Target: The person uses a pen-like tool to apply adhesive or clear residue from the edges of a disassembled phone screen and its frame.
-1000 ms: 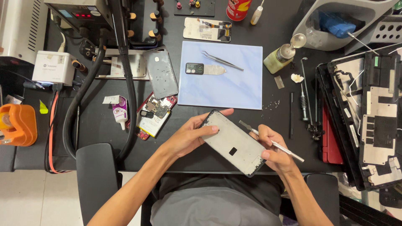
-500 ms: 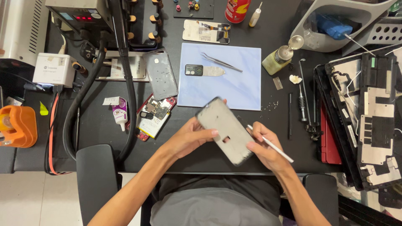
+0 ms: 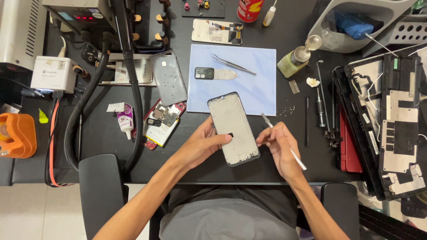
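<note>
Now the phone frame (image 3: 233, 129) rests in the left hand (image 3: 201, 146), beside the right hand (image 3: 280, 149).

At frame centre I see the phone frame (image 3: 233, 129) between the left hand (image 3: 202, 144) and right hand (image 3: 280, 149). Above it lies the mat (image 3: 258, 91), bearing tweezers (image 3: 233, 65). A glue tube (image 3: 125, 122) lies at left.

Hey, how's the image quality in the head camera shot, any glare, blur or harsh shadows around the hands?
Head view: even overhead light, soft shadows only; left hand, phone frame and right hand with its thin tool are sharp; mild sheen on the blue mat; edges look slightly wide-angle.
</note>
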